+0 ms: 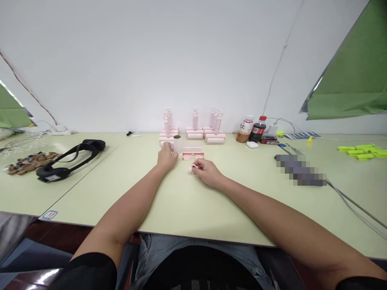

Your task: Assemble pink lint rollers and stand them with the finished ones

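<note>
My left hand is closed around a small, clear pinkish piece, whose kind I cannot make out. Right beside it stands a translucent cylinder with a dark round top. Between my hands lies an open pink glasses case with pink-framed glasses inside. Just in front of that case, my right hand pinches a small pale pink piece, partly hidden by the fingers. A clear flat plastic strip lies behind the case.
Along the wall are several pink cases with upright pink tubes. To the right stand a drink bottle and a cola bottle, with cables beyond. A black headset and brown pieces lie left, yellow-green pieces far right.
</note>
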Demonstrator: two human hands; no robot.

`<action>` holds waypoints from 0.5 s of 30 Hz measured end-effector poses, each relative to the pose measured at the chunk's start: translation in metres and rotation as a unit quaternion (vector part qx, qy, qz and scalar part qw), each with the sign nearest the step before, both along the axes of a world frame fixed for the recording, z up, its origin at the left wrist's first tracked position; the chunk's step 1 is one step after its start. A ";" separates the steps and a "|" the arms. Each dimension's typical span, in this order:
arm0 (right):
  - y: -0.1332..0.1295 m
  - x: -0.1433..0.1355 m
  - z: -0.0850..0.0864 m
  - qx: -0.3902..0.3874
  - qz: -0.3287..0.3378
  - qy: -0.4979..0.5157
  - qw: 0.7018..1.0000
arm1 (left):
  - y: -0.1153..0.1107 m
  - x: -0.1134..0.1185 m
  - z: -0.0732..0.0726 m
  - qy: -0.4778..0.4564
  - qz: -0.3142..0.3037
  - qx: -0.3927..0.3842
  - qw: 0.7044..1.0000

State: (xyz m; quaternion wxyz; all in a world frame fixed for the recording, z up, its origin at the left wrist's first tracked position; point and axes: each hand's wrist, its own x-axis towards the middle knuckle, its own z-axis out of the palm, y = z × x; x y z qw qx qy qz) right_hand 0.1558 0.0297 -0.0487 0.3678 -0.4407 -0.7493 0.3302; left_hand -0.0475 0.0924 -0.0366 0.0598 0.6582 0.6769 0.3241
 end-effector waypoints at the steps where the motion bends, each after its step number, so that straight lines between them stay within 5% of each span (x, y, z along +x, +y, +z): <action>1: 0.001 0.000 0.000 0.011 -0.003 -0.005 1.000 | 0.000 0.000 -0.001 0.004 -0.005 -0.006 1.000; 7: 0.018 0.001 0.019 0.043 -0.046 0.004 0.998 | 0.007 0.001 -0.005 0.040 -0.039 -0.036 0.998; 15: 0.075 -0.025 0.066 0.046 -0.074 0.050 0.995 | 0.012 -0.004 -0.011 0.055 -0.056 -0.046 0.996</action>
